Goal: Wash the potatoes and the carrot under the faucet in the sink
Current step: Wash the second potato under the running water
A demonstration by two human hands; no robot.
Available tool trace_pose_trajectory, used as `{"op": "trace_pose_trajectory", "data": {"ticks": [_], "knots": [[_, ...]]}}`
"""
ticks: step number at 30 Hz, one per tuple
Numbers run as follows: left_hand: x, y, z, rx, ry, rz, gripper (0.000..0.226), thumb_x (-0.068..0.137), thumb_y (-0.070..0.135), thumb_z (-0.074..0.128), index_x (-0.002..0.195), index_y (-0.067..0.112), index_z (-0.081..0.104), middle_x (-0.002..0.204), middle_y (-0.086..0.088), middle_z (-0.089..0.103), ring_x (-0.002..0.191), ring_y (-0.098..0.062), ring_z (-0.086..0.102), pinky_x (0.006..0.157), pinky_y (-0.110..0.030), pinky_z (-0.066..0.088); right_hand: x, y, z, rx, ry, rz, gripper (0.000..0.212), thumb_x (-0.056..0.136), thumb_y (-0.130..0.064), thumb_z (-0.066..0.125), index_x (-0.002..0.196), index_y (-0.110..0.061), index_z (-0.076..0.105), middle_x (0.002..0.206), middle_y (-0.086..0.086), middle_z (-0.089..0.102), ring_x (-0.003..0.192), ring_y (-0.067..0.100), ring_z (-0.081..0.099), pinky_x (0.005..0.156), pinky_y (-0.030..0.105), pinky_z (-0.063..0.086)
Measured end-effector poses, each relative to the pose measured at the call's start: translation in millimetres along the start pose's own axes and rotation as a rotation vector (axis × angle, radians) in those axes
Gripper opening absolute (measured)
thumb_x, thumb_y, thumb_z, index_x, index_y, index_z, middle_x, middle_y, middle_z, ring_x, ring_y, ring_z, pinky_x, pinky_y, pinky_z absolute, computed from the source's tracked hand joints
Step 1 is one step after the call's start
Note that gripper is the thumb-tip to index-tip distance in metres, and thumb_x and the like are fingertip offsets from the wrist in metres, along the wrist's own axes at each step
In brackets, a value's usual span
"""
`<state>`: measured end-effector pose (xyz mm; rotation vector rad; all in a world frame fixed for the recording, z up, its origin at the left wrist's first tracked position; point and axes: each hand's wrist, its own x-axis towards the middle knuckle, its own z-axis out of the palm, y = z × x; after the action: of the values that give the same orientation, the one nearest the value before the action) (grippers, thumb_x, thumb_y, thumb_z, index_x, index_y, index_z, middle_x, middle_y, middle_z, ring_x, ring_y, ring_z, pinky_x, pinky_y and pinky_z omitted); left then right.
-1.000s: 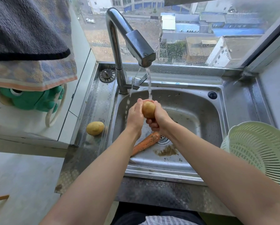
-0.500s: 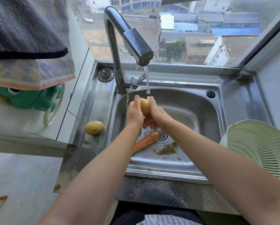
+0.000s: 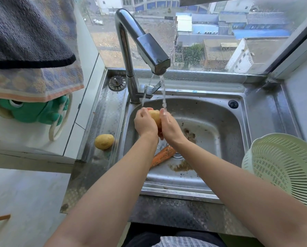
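Note:
A yellow potato is pressed between my left hand and my right hand over the steel sink. Water runs from the chrome faucet onto my right hand and the potato. Most of the potato is hidden by my fingers. An orange carrot lies on the sink bottom beside the drain, partly under my left forearm. A second potato rests on the steel ledge left of the basin.
A pale green plastic colander sits on the counter at the right. Brown dirt lies on the basin floor. A drain stopper is left of the faucet base. Towels and a green toy hang at the left.
Both hands have closed further around the potato, rolling it so less of it shows, and shifted slightly up toward the stream. The carrot and the second potato stay put.

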<state>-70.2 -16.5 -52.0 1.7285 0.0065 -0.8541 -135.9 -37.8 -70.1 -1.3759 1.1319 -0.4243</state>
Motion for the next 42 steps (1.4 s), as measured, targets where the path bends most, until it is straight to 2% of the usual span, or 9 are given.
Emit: {"op": "trace_pose_trajectory", "data": {"ticks": [4,10,14,18,26,30,34,40,42], "knots": [[-2.5,-2.4,-2.9,-0.145,-0.149,-0.118,0.033,0.100,0.044,0.038,0.097,0.020,0.060,0.108,-0.011,0.063,0.098,-0.028,0.064,0.066,-0.036,0.055,-6.7,2.1,-7.2,0.134,-0.149,-0.084,0.036,0.101,-0.030,0.048,0.130,-0.012,0.041,0.116,0.008,0.054,0.099,0.017,0.059,0.076,0.025,0.054],[5.0,-16.7,-9.9,0.308,-0.273,0.159,0.039,0.094,0.051,0.043,0.107,0.017,0.056,0.109,-0.011,0.065,0.101,-0.027,0.063,0.087,-0.044,0.053,5.5,1.4,-9.7,-0.045,0.115,-0.092,0.051,0.101,-0.047,0.028,0.095,-0.010,0.062,0.079,0.007,0.061,0.068,0.023,0.058,0.062,0.042,0.051],[21.6,-14.5,-13.3,0.367,-0.098,0.045,0.056,0.078,0.057,0.026,0.091,0.014,0.059,0.102,-0.021,0.066,0.094,-0.041,0.064,0.085,-0.057,0.054,-9.8,0.1,-7.3,0.259,-0.148,0.007,0.036,0.107,-0.028,0.028,0.134,-0.009,0.044,0.093,0.011,0.047,0.062,0.011,0.045,0.049,0.020,0.039],[13.3,-7.7,-20.3,0.192,-0.156,-0.212,0.057,0.096,0.047,0.023,0.116,0.007,0.058,0.107,-0.024,0.066,0.089,-0.037,0.066,0.082,-0.050,0.058,-13.6,5.7,-17.2,0.366,-0.354,0.021,0.044,0.098,-0.016,0.054,0.141,-0.017,0.041,0.106,0.009,0.054,0.072,0.010,0.051,0.061,0.021,0.043],[-6.0,-16.4,-18.3,0.284,-0.372,-0.018,0.059,0.101,0.055,0.019,0.117,0.021,0.064,0.106,-0.009,0.070,0.092,-0.025,0.068,0.081,-0.038,0.052,0.8,-10.7,-13.0,0.228,0.065,0.156,0.043,0.105,-0.038,0.030,0.110,-0.007,0.059,0.080,0.005,0.054,0.058,0.012,0.049,0.040,0.015,0.041],[-0.9,-12.1,-18.3,0.342,-0.348,-0.081,0.070,0.100,0.056,0.012,0.122,0.013,0.062,0.109,-0.011,0.070,0.086,-0.022,0.066,0.072,-0.033,0.049,-9.9,-1.4,-17.8,0.229,-0.143,0.002,0.037,0.101,-0.027,0.048,0.134,-0.015,0.039,0.100,0.008,0.053,0.069,0.010,0.054,0.049,0.013,0.045],[-7.6,-12.0,-15.2,0.358,-0.403,-0.085,0.069,0.101,0.055,0.010,0.129,0.014,0.058,0.117,-0.009,0.068,0.091,-0.018,0.064,0.076,-0.031,0.045,-5.3,-2.2,-15.3,0.157,-0.048,-0.035,0.035,0.098,-0.035,0.050,0.125,-0.013,0.042,0.108,0.010,0.056,0.090,0.019,0.062,0.068,0.026,0.053],[-4.5,-10.5,-16.8,0.360,-0.372,-0.067,0.070,0.102,0.053,0.009,0.125,0.011,0.059,0.113,-0.012,0.069,0.091,-0.019,0.064,0.068,-0.026,0.039,-7.4,-2.5,-23.1,0.076,-0.209,-0.037,0.042,0.100,-0.027,0.050,0.135,-0.013,0.031,0.104,0.007,0.054,0.079,0.011,0.059,0.056,0.011,0.049],[-5.0,-8.3,-17.2,0.360,-0.395,-0.057,0.068,0.102,0.052,0.009,0.124,0.013,0.060,0.118,-0.010,0.068,0.094,-0.017,0.063,0.066,-0.023,0.038,-3.5,0.5,-19.8,0.036,-0.130,-0.067,0.041,0.096,-0.034,0.055,0.127,-0.013,0.037,0.110,0.012,0.058,0.094,0.021,0.064,0.075,0.028,0.058]]}}
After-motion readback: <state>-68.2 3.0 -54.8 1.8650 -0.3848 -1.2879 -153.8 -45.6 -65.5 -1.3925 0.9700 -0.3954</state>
